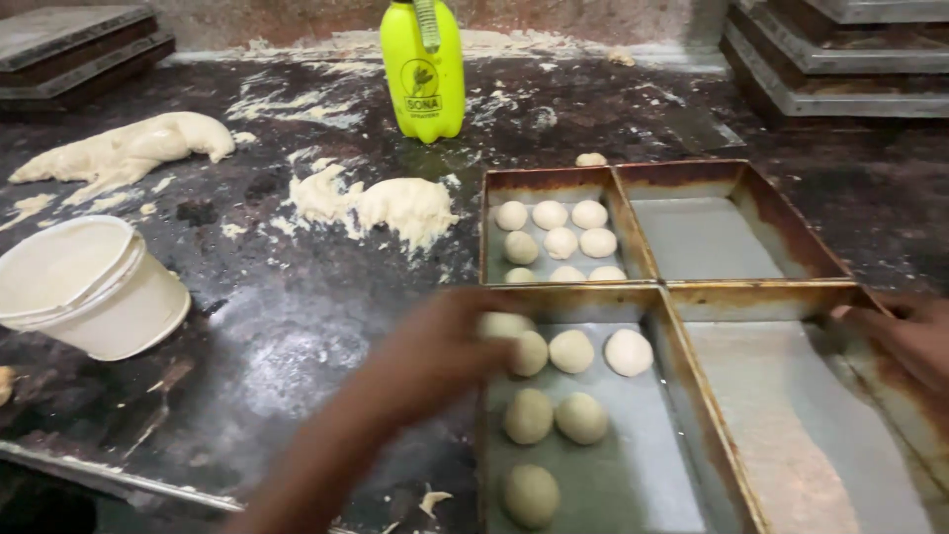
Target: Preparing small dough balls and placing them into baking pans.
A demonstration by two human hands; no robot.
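Surface: dark, floury worktop point(297, 326), pretty messy, with stacked metal trays point(840, 59) along the back right edge and more at the back left.

Left hand: my left hand point(445, 346) is blurry from motion, reaching over the near-left rim of the four-part baking tin point(662, 287). The fingertips look like they're touching a dough ball point(504, 324) at the top-left corner of the near-left compartment, but honestly can't tell if they're pinching it or just resting on it.

Right hand: right hand point(905, 336) sits on the tin's right rim, fingers curled over the edge.

Dough balls: small, round, pale and smooth. Just past the left fingertips there are three more in a row, then two below them and one alone nearest me. The far-left compartment holds another bunch point(559, 240), packed close.

Open room: both right compartments are bare grey metal, so plenty of space between the two hands. The lower right part of the near-left compartment is open too.

Edges: tin rims are rusty brown and stand up well above the floors.

Left of the fingers: white plastic bucket point(89, 287) lying tilted, well apart from the tin.

Beyond the fingers: a lump of dough point(395, 208) in loose flour, a longer dough piece point(129, 148) farther left.

Packaging: bright yellow-green plastic bottle point(423, 74) standing upright at the back, with a round dark printed label on its front.
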